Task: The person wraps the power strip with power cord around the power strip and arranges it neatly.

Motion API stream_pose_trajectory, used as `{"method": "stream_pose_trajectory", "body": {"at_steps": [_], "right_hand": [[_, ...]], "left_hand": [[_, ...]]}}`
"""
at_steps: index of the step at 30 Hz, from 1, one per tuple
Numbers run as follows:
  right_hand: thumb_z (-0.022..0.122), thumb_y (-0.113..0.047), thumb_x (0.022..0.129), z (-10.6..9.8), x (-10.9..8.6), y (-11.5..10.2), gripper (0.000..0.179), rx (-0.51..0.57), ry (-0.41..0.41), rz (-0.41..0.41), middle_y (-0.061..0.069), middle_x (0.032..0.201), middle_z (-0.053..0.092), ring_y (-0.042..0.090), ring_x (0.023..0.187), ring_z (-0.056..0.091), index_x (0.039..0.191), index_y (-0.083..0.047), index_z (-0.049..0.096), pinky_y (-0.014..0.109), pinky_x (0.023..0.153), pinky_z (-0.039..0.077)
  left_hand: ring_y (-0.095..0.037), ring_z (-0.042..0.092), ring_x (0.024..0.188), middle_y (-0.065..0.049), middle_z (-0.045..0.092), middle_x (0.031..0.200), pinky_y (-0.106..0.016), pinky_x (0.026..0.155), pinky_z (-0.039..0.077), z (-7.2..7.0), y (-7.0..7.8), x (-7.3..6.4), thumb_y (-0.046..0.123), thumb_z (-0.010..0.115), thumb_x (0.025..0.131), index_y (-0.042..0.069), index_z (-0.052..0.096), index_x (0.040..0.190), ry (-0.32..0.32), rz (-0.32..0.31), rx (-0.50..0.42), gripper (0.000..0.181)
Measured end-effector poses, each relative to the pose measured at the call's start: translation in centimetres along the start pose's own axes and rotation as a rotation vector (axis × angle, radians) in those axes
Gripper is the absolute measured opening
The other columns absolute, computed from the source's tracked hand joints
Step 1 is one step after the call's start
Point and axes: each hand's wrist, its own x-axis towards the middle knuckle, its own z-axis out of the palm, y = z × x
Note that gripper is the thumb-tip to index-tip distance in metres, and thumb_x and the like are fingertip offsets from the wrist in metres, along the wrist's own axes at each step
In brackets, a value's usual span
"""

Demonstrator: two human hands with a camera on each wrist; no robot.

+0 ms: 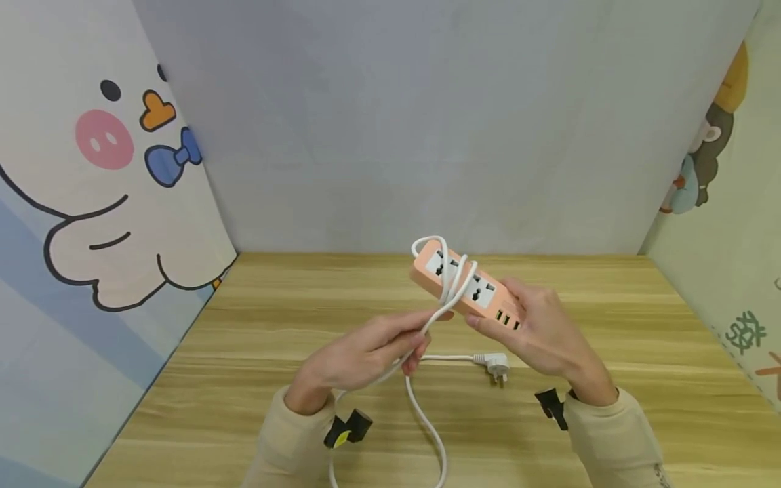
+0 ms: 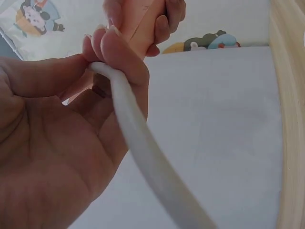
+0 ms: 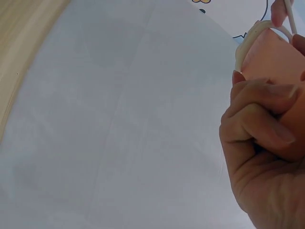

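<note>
Above tabletop [image 1: 244, 352], two hands [image 1: 366, 356] [image 1: 546, 335], one power strip [image 1: 486, 302]

The bare, cream-sleeved left hand [image 1: 361, 354] pointed toward two o'clock, pinching; the bare, cream-sleeved right hand [image 1: 543, 332] pointed toward ten, gripping.

the right hand [image 1: 543, 332] grips a peach power strip [image 1: 482, 291] above the table [image 1: 244, 325], white cord [image 1: 445, 461] looped round its far half. the left hand [image 1: 366, 352] pinches the cord; the plug [image 1: 497, 364] lies roughly midway between the table's side edges.
</note>
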Motion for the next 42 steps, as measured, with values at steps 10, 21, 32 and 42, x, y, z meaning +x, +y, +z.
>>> {"method": "stream_pose_trajectory", "body": {"at_steps": [10,21,32,42], "right_hand": [[0.075,-0.027,0.092,-0.1,0.0,0.3,0.032,0.03,-0.053,0.026,-0.004,0.068,0.059,0.006,0.052,0.051,0.117,-0.009,0.066,0.024,0.048,0.044],[0.074,-0.027,0.092,0.3,-0.1,0.4,0.029,0.056,-0.093,0.051,-0.004,0.069,0.059,0.006,0.054,0.052,0.113,-0.008,0.066,0.024,0.049,0.045],[0.074,-0.028,0.093,0.5,0.2,0.7,0.032,0.073,-0.104,0.062,-0.005,0.069,0.06,0.005,0.054,0.052,0.116,-0.008,0.066,0.024,0.049,0.045],[0.073,-0.026,0.093,0.7,0.1,1.1,0.031,0.094,-0.118,0.063,-0.003,0.07,0.06,0.006,0.054,0.053,0.116,-0.007,0.065,0.024,0.049,0.045]], "left_hand": [[-0.01,0.062,0.07,-0.003,0.061,0.08,-0.028,0.07,0.056,-0.6,-0.7,0.3,0.017,0.039,0.112,0.007,0.063,0.132,-0.072,-0.107,0.016,0.034],[-0.009,0.063,0.067,-0.008,0.062,0.077,-0.032,0.067,0.059,-1.0,-2.2,0.1,0.02,0.038,0.112,0.003,0.068,0.112,-0.142,-0.107,-0.069,0.035],[-0.007,0.061,0.07,-0.011,0.059,0.082,-0.026,0.07,0.057,-1.2,-3.3,0.1,0.018,0.038,0.112,0.003,0.065,0.128,-0.19,-0.068,-0.119,0.035],[-0.008,0.062,0.074,-0.011,0.061,0.084,-0.028,0.073,0.058,-1.2,-4.0,0.1,0.016,0.038,0.111,0.001,0.065,0.127,-0.207,-0.096,-0.117,0.035]]}}
